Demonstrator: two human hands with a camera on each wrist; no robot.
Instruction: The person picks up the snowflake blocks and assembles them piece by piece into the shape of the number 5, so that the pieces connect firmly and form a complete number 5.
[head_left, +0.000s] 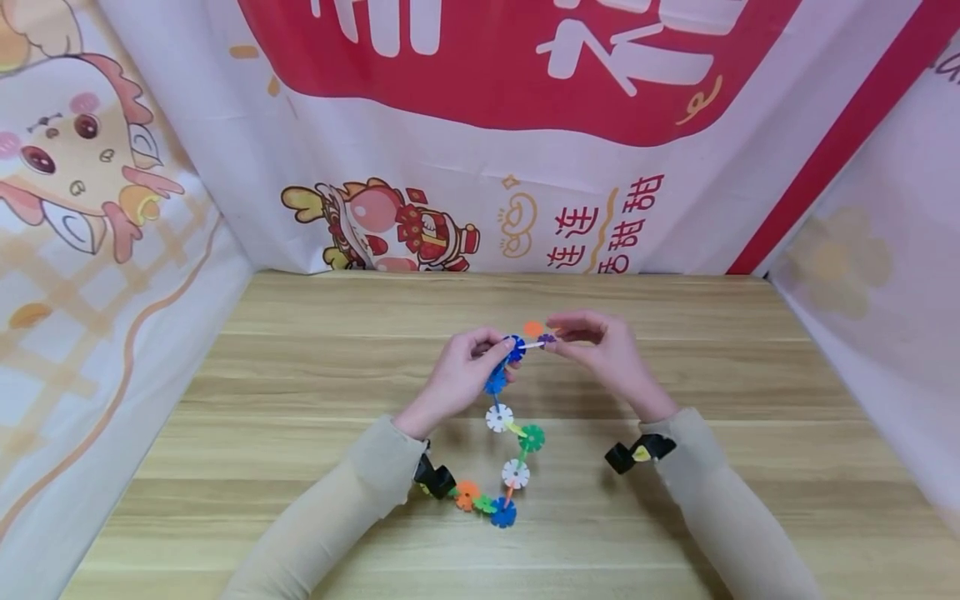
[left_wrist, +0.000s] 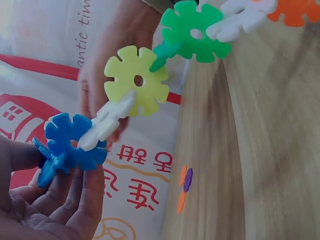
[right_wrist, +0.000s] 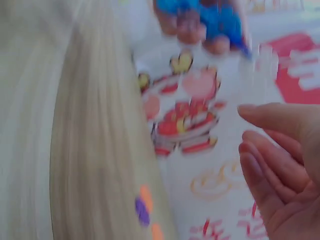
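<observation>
A chain of slotted plastic snowflake discs hangs from my left hand, whose thumb and fingers pinch a dark blue disc at its upper end. A white disc, seen edge-on, sticks out from that blue one toward my right hand. In the right wrist view, a gap shows between the right thumb and fingers, with nothing between them; their tips are close to the blurred white disc. Lower in the chain, the left wrist view shows a yellow disc and a green disc.
Loose on the wooden table, beyond the hands, lie a purple disc and orange discs. The chain's lower part curves past a blue disc to an orange disc near the left wrist. Printed cloth walls border the table.
</observation>
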